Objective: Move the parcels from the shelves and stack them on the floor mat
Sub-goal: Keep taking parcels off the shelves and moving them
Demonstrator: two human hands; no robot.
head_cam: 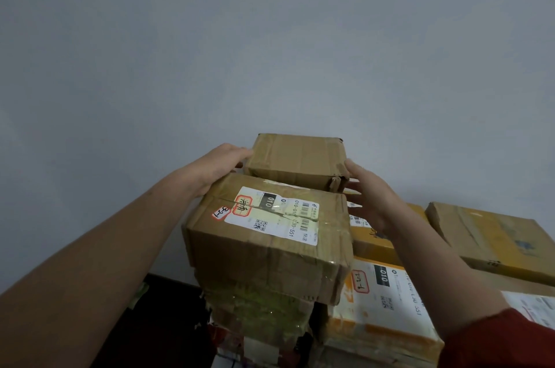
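Note:
A small plain brown parcel (295,159) sits at the top of the pile, against the grey wall. My left hand (214,168) lies flat against its left side with straight fingers. My right hand (368,193) presses its right end, fingers spread and straight. In front of it is a bigger brown parcel (270,235) with a white shipping label, standing on a taped stack of boxes (261,313). The floor mat and the shelves are out of sight.
To the right lie a yellow-and-white parcel (381,301), a yellow box (375,241) behind it and a flat brown-yellow parcel (492,238) at the far right. A dark floor strip (162,322) shows at the lower left. The grey wall (270,37) fills the upper view.

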